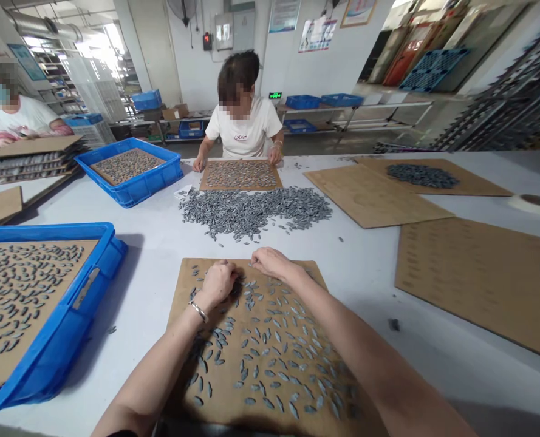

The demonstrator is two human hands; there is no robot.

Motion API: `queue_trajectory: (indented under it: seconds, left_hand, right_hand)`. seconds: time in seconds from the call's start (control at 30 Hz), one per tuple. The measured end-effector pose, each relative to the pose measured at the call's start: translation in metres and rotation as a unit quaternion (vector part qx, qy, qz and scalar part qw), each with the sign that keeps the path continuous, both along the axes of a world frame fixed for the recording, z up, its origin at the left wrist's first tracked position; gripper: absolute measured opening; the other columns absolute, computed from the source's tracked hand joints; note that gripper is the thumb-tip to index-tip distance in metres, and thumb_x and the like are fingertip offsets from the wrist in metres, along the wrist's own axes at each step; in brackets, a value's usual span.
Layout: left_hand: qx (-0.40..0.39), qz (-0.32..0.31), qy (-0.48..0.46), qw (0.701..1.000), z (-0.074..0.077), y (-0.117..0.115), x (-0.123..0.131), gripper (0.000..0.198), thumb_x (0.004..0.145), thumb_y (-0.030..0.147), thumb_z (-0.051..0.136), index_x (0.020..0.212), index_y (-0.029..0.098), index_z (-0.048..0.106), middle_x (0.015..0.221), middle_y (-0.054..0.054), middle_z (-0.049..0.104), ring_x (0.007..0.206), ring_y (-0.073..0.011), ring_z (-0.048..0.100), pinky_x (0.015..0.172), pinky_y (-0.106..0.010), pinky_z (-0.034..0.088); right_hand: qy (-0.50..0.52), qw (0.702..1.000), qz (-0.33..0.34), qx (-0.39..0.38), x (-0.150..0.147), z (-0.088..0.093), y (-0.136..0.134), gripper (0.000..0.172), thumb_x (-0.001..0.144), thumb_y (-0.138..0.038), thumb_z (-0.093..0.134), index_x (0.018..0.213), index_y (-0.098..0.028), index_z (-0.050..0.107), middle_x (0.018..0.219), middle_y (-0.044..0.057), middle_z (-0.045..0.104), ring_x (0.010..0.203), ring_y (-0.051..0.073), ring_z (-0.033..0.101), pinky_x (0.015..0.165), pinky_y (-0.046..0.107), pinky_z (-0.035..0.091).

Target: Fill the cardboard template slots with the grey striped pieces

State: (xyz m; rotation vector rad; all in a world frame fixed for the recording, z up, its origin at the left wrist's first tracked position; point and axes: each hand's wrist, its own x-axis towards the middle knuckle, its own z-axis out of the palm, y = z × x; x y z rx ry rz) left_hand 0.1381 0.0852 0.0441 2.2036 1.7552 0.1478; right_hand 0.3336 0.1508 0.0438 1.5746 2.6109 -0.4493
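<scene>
- Head view: a flat brown cardboard board [233, 364] lies on the white table [151, 255] directly before the person and is taken as the landmark.
- Small grey oval pieces [270, 335] are laid out singly over most of this board. Its far edge is only thinly filled, so the work is judged well advanced but unfinished.
- The left hand [217, 282] is curled into a loose fist over the far edge; its contents cannot be told.
- The right hand [272, 262] is set beside it, fingers drawn narrow, tips on the board.
- Beyond the board a loose grey pile [256, 212] remains undistributed.
- Counted: two blue plastic crates [115, 249] left of the board, three further boards [370, 194] to its right, and one before a co-worker [245, 130] beyond it. The pieces are too many to count.
</scene>
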Motion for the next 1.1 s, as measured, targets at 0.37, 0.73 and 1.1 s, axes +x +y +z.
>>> queue_trajectory:
  seconds: [0.37, 0.73, 1.1]
  left_hand:
    - [0.003, 0.008, -0.002, 1.0, 0.001, 0.002, 0.0, 0.02, 0.098, 0.015, 0.055, 0.102, 0.015, 0.074, 0.109, -0.013, 0.073, 0.102, -0.0225, 0.069, 0.094, -0.03, 0.052]
    - [0.004, 0.008, 0.004, 1.0, 0.0, 0.0, 0.0, 0.018, 0.1, 0.019, 0.054, 0.099, 0.016, 0.072, 0.108, -0.012, 0.073, 0.101, -0.0225, 0.068, 0.092, -0.03, 0.051]
    - [0.007, 0.002, 0.012, 1.0, -0.003, 0.001, 0.0, 0.021, 0.101, 0.019, 0.052, 0.1, 0.015, 0.073, 0.107, -0.013, 0.072, 0.099, -0.0224, 0.068, 0.089, -0.03, 0.05]
  right_hand:
    - [0.021, 1.0, 0.006, -0.01, -0.007, 0.005, 0.006, 0.019, 0.092, -0.026, 0.067, 0.106, -0.02, 0.078, 0.111, 0.011, 0.078, 0.101, 0.022, 0.072, 0.082, 0.025, 0.046]
    - [0.032, 0.997, -0.013, -0.067, 0.001, 0.01, 0.016, 0.013, 0.089, -0.026, 0.069, 0.092, -0.019, 0.079, 0.091, 0.008, 0.08, 0.085, 0.02, 0.072, 0.074, 0.022, 0.047]
    - [0.045, 0.997, 0.04, -0.057, -0.002, 0.01, 0.021, 0.018, 0.085, -0.02, 0.07, 0.099, -0.022, 0.08, 0.1, 0.005, 0.08, 0.093, 0.018, 0.072, 0.077, 0.022, 0.046]
